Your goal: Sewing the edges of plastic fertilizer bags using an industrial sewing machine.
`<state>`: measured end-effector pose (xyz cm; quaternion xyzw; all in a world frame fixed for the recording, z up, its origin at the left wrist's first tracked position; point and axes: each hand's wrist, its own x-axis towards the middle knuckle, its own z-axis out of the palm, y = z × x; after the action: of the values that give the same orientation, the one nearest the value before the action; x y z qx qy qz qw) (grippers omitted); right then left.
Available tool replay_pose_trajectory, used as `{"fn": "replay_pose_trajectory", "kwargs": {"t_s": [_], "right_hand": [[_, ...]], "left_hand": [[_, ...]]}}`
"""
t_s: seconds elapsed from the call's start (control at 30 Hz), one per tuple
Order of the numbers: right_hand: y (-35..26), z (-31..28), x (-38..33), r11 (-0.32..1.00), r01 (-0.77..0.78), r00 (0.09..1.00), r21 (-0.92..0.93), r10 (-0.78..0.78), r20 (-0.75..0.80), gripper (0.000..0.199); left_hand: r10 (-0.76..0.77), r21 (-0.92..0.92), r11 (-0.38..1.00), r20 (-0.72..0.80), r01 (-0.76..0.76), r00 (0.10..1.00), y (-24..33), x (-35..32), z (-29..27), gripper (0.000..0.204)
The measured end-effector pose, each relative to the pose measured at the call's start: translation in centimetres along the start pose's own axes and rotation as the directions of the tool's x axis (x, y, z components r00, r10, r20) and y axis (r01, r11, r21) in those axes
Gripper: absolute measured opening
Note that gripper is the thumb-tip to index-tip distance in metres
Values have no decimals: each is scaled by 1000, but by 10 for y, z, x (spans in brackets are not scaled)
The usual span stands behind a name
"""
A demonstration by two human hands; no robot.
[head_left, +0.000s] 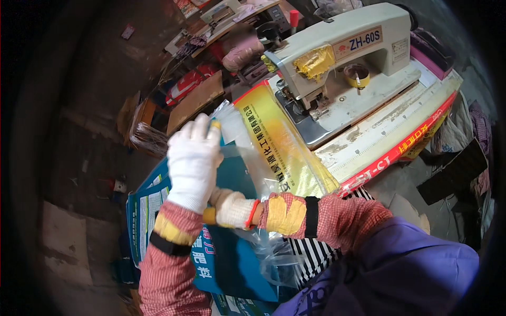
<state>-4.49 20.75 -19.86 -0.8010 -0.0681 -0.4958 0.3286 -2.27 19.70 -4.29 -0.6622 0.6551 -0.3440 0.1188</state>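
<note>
Blue printed sacks (240, 258) lie in front of me, with clear plastic film (240, 131) rising along their far side. My left hand (194, 158), in a white glove, is over the upper part of the blue sack. Its fingers are bent and close together, with a yellow tip showing; what they grip is hidden. Crossing from the right, my right hand (234, 209) wears a white glove with a red cuff and rests low over the sack. Its fingers disappear behind my left wrist. Yellow patches and black bands wrap both checked sleeves.
A grey-white sewing machine (342, 47) stands at the far right on a worn table (363, 152). A yellow printed sack (279, 142) lies along the table's left edge. Beyond are a cardboard sheet (197, 102) and another sewing table (232, 26). Dark floor (68, 174) lies left.
</note>
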Motion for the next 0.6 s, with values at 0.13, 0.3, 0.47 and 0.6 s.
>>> {"fn": "replay_pose_trajectory", "kwargs": {"t_s": [0.13,0.3,0.47,0.6], "right_hand": [[-11,-50,6,976,-217,686,3,150,712,35],[5,-48,-12,752,-599,659,275,268,703,81],[18,-50,3,652,-745,527,143,444,724,76],[-7,-28,-15,745,-627,558,228,226,799,54]], "left_hand": [[255,-340,935,442,-102,860,23,-22,36,13],[-165,-120,970,320,213,933,-12,-33,36,31],[-259,245,955,428,164,866,-40,0,39,27],[-222,501,864,307,41,925,-53,50,32,12]]}}
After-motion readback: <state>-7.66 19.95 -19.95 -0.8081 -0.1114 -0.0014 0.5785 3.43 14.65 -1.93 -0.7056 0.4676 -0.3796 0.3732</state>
